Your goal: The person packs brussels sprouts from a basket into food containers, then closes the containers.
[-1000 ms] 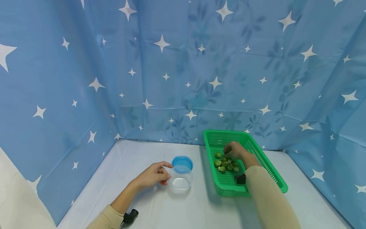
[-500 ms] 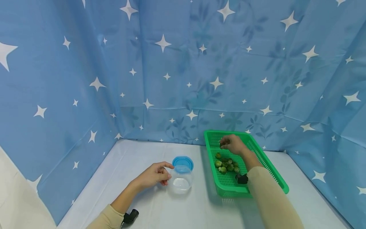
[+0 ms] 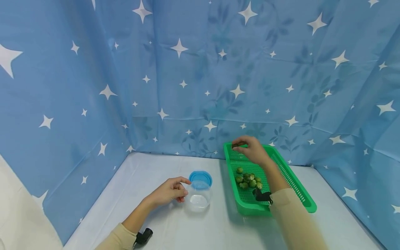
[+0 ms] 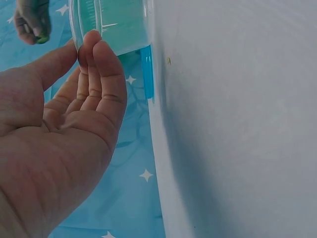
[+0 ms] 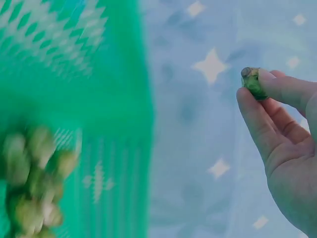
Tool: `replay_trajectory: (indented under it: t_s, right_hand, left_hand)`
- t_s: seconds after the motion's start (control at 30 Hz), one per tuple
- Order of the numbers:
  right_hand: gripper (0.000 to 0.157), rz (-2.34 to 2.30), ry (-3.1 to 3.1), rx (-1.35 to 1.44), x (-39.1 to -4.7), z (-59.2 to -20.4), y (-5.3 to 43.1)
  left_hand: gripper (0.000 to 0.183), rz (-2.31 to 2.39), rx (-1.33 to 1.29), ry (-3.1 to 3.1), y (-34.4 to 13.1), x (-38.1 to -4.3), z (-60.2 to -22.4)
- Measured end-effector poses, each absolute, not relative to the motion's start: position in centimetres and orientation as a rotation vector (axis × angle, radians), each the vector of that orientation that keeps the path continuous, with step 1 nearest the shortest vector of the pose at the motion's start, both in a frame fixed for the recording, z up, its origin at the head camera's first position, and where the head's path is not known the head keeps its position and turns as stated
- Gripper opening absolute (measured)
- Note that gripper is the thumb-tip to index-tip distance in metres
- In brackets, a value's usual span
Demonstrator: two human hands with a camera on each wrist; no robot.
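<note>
My right hand point(image 3: 253, 151) is raised over the far left part of the green basket point(image 3: 250, 210). Between thumb and fingertips it pinches a Brussels sprout point(image 5: 254, 85), its cut stem end showing in the right wrist view. Several more Brussels sprouts point(image 3: 249, 180) lie clustered on the basket's floor. My left hand point(image 3: 170, 191) is at the left side of a clear plastic container point(image 3: 199, 202), thumb and curled fingers at its rim in the left wrist view. No sprout shows inside the container.
A blue lid point(image 3: 200, 177) lies flat just behind the container on the white table point(image 3: 175, 227). A blue curtain point(image 3: 193, 104) with white stars hangs along the back and sides. The basket stands to the container's right.
My right hand has lifted out of the sprout cluster with one Brussels sprout, moving up and left toward the basket's far left corner. My left hand and the container have stayed in place.
</note>
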State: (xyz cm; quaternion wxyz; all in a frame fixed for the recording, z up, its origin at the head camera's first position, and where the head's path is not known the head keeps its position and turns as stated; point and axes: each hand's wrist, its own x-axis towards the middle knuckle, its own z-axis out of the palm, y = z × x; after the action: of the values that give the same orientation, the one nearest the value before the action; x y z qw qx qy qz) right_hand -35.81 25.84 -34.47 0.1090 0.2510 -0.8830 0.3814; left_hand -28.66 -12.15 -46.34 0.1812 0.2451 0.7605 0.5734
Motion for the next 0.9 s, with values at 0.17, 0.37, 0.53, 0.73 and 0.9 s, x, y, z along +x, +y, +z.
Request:
replay_trajectory:
  t_s: [0.17, 0.37, 0.53, 0.73, 0.9]
  right_hand:
    - [0.019, 1.174, -2.455, 0.806, -32.7, -33.4, 23.2]
    - [0.019, 1.380, -2.310, 0.843, -29.5, -34.1, 20.9]
    - [0.020, 1.458, -2.244, 0.895, -28.2, -35.8, 19.6]
    - [0.021, 1.461, -2.190, 0.949, -28.2, -37.4, 18.5]
    - [0.022, 1.445, -2.226, 0.950, -28.5, -38.2, 17.8]
  left_hand:
    - [0.039, 1.615, 0.697, 2.154, -12.1, -28.6, -46.4]
    - [0.040, 1.613, 0.699, 2.154, -12.3, -28.5, -46.6]
    - [0.040, 1.613, 0.689, 2.152, -12.4, -28.3, -46.6]
    - [0.039, 1.608, 0.690, 2.175, -12.1, -28.2, -46.5]
    - [0.040, 1.598, 0.701, 2.201, -12.0, -28.3, -46.2]
